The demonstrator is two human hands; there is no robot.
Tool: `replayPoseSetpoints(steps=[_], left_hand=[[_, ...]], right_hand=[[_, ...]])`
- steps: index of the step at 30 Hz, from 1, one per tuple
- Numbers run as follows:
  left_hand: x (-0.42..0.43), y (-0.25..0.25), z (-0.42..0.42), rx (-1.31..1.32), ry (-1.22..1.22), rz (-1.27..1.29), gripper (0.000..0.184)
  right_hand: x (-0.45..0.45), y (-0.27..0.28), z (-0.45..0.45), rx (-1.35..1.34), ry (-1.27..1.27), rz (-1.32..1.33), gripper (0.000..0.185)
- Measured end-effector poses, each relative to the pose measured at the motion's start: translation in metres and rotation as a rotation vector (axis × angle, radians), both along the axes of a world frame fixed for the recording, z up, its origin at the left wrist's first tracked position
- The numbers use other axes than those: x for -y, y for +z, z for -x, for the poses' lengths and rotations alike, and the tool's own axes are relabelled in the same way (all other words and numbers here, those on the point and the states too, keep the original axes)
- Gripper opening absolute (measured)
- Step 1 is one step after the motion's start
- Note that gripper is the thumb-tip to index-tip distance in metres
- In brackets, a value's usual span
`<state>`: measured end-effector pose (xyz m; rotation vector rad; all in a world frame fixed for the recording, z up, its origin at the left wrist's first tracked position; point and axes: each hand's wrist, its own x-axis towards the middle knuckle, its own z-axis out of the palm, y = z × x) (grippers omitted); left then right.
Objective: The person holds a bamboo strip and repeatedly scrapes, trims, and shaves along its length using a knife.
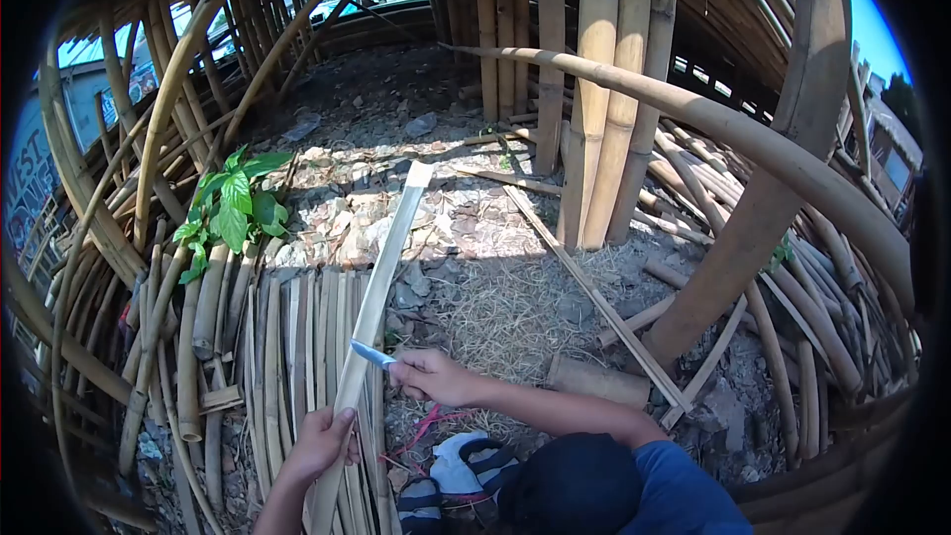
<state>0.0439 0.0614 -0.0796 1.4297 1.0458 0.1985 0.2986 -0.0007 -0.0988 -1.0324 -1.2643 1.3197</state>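
Observation:
My left hand (322,443) is closed around the lower part of a long split bamboo strip (389,248), thumb on top. The strip slants away from me, with its pale inner face up and its far end over the rubble. My right hand (433,377) grips a knife (370,353), whose handle is mostly hidden in the fingers. Its blade points left and lies across or just above the strip; contact cannot be made out. Beneath the strip, several more split bamboo strips (272,337) lie side by side on the ground.
Bamboo poles (203,302) are piled at left beside a leafy plant (236,200). Upright bamboo posts (594,89) and a bent pole (684,99) stand ahead and right. Two narrow strips (594,297) lie on dry shavings (505,317). Pink string (426,428) lies near my right forearm.

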Motion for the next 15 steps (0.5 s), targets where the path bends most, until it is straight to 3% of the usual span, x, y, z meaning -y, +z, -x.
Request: replayPoseSetpoints(steps=[8,11,15], left_hand=[[0.025,-0.038,0.003,0.023,0.057,0.049,0.027],[0.041,-0.047,0.001,0.027,0.028,-0.111,0.025],[0.050,-0.048,-0.002,0.051,0.026,-0.129,0.026]], right_hand=[[0.021,-0.075,0.036,-0.185,0.293,0.457,0.042],[0.031,-0.071,0.042,-0.180,0.321,0.487,0.044],[0.032,-0.073,0.036,-0.107,0.370,0.410,0.046]])
